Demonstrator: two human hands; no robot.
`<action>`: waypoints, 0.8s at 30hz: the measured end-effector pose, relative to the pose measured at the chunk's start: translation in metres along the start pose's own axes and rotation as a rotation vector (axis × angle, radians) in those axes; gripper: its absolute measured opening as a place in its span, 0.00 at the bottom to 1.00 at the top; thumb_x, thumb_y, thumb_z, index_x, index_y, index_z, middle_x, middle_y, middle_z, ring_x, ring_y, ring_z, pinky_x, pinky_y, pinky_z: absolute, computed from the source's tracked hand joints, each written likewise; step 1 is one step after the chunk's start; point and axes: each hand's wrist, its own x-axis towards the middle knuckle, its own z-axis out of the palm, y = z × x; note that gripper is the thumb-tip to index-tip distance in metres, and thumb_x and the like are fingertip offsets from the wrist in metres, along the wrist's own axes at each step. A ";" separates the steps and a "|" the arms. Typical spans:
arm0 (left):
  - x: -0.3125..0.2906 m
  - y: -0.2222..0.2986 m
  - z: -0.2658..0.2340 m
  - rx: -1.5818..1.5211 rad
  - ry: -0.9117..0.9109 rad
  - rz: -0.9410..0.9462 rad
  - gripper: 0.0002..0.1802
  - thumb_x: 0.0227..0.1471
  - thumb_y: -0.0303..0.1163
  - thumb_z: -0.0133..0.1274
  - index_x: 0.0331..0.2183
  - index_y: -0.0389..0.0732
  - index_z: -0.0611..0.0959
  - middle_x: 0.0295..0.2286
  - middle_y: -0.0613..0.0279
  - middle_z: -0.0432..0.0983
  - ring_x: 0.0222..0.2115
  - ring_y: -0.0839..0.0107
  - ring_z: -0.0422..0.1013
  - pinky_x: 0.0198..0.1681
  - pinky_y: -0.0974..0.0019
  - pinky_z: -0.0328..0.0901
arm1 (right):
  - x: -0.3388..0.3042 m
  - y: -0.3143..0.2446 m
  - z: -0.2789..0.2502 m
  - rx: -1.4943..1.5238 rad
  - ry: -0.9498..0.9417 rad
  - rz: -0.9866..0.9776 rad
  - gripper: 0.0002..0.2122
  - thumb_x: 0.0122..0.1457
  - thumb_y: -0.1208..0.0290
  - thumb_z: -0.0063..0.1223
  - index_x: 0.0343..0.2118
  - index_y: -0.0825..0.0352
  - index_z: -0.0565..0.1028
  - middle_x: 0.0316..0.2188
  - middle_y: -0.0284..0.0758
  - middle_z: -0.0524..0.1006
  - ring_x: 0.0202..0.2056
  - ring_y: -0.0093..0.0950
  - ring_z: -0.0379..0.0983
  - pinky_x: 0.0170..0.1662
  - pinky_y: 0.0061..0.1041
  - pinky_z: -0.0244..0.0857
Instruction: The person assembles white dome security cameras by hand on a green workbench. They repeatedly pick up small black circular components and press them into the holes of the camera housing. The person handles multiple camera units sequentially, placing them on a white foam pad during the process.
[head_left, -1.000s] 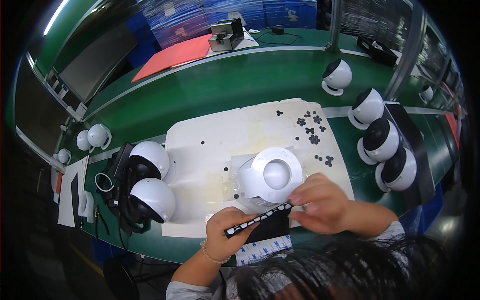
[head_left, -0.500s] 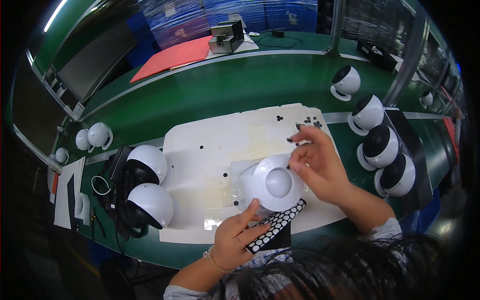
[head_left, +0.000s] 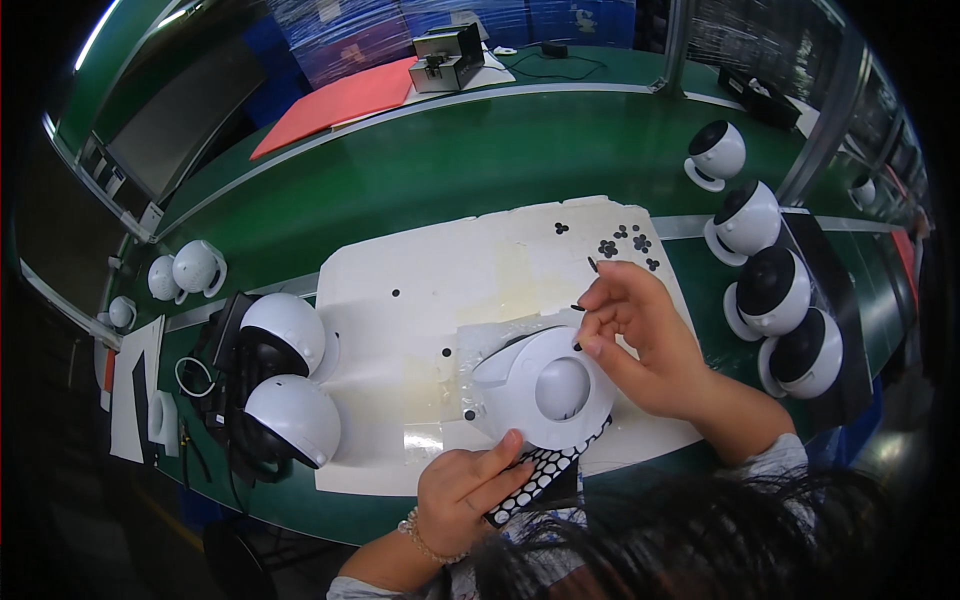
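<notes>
A white ball-shaped camera lies tipped on the white board, the flat ring of its base facing up around a round hollow. My left hand is closed on a black sheet with white circles, its forefinger touching the base's near rim. Above the base's far right side, my right hand is curled, with small black round pads at its fingertips. Loose black pads lie in clusters on the board's far right, and a few single ones sit at its left.
Two white ball cameras stand left beside black cables and a white ring. Several more line the right side. Pliers lie at the left edge. A metal box and red sheets are at the back.
My right hand's fingers have come closer together, with the black pads still on the tips. The tipped camera has turned slightly. The whole view has shifted a little.
</notes>
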 end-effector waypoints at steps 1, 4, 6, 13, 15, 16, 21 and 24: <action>0.000 0.000 0.000 0.003 -0.005 -0.006 0.15 0.31 0.24 0.55 0.30 0.41 0.81 0.43 0.56 0.71 0.19 0.71 0.68 0.23 0.72 0.61 | -0.001 0.000 0.000 -0.054 0.010 -0.023 0.26 0.49 0.86 0.45 0.53 0.67 0.56 0.38 0.39 0.66 0.33 0.22 0.68 0.38 0.20 0.61; 0.003 0.005 -0.003 0.017 0.009 0.017 0.15 0.32 0.24 0.55 0.31 0.41 0.81 0.43 0.56 0.71 0.20 0.71 0.68 0.23 0.72 0.61 | -0.002 -0.005 0.000 -0.514 -0.008 -0.300 0.24 0.48 0.84 0.48 0.50 0.67 0.60 0.36 0.38 0.71 0.33 0.28 0.69 0.37 0.22 0.62; 0.010 0.005 -0.006 0.030 0.046 0.070 0.15 0.32 0.25 0.55 0.31 0.40 0.81 0.43 0.56 0.71 0.20 0.71 0.69 0.23 0.71 0.61 | -0.004 -0.010 -0.007 -0.652 -0.084 -0.391 0.23 0.47 0.83 0.49 0.49 0.67 0.61 0.34 0.37 0.73 0.34 0.31 0.69 0.37 0.25 0.62; 0.025 0.014 -0.014 0.070 0.071 0.136 0.17 0.31 0.26 0.56 0.31 0.38 0.80 0.44 0.54 0.70 0.20 0.70 0.69 0.23 0.70 0.61 | 0.011 -0.020 0.003 -0.427 -0.098 -0.272 0.25 0.49 0.83 0.49 0.50 0.68 0.54 0.31 0.36 0.71 0.35 0.26 0.69 0.43 0.24 0.58; 0.028 0.018 -0.018 0.059 0.043 0.120 0.17 0.30 0.26 0.56 0.31 0.38 0.80 0.44 0.54 0.70 0.20 0.69 0.69 0.24 0.70 0.62 | 0.014 -0.017 0.012 -0.306 -0.159 -0.165 0.23 0.51 0.83 0.46 0.50 0.68 0.54 0.29 0.35 0.69 0.34 0.24 0.67 0.42 0.23 0.58; 0.030 0.020 -0.018 0.052 0.047 0.109 0.17 0.30 0.26 0.56 0.32 0.38 0.80 0.44 0.54 0.70 0.21 0.69 0.69 0.24 0.70 0.62 | 0.015 -0.014 0.016 -0.245 -0.189 -0.112 0.22 0.52 0.83 0.45 0.50 0.68 0.54 0.28 0.34 0.68 0.34 0.23 0.66 0.42 0.23 0.58; 0.025 0.017 -0.015 0.054 0.044 0.103 0.18 0.30 0.26 0.54 0.33 0.39 0.80 0.44 0.54 0.70 0.21 0.69 0.69 0.25 0.70 0.63 | 0.016 -0.011 0.025 -0.135 -0.132 -0.063 0.21 0.49 0.82 0.45 0.48 0.68 0.58 0.27 0.34 0.70 0.34 0.33 0.65 0.46 0.32 0.52; 0.024 0.014 -0.014 0.056 0.051 0.119 0.18 0.30 0.27 0.54 0.33 0.40 0.80 0.44 0.55 0.70 0.22 0.70 0.70 0.25 0.70 0.63 | 0.016 -0.011 0.026 -0.154 -0.134 -0.076 0.21 0.49 0.82 0.44 0.48 0.68 0.58 0.27 0.34 0.71 0.34 0.32 0.65 0.46 0.32 0.52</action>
